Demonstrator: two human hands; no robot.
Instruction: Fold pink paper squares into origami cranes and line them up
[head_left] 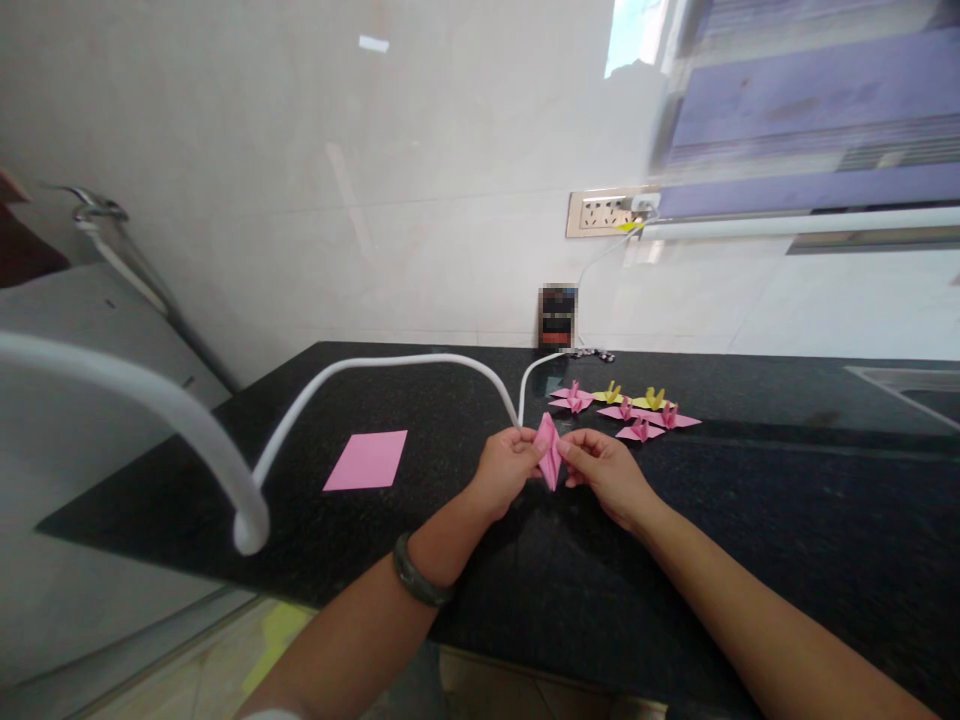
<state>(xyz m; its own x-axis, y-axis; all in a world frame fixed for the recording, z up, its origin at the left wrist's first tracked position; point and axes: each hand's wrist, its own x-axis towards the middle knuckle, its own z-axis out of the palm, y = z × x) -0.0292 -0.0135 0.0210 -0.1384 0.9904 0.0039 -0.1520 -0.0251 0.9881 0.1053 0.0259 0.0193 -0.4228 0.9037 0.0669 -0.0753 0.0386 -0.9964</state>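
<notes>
A pink piece of folded paper (550, 455), a narrow upright diamond, is held up over the dark countertop. My left hand (508, 468) pinches its left edge between thumb and fingers. On its right edge my right hand (606, 474) is closed in a similar pinch. Just behind my right hand sit several folded paper cranes, among them a pink crane (573, 398) and a yellow crane (654, 399). To the left of my hands a flat pink paper square (367, 460) lies on the counter.
A white flexible tube (397, 362) loops across the dark countertop (720, 560) behind my left hand and comes close to the camera at left. A phone-like device (557, 316) leans on the wall below a socket strip (606, 213). A sink edge (900, 385) shows at right.
</notes>
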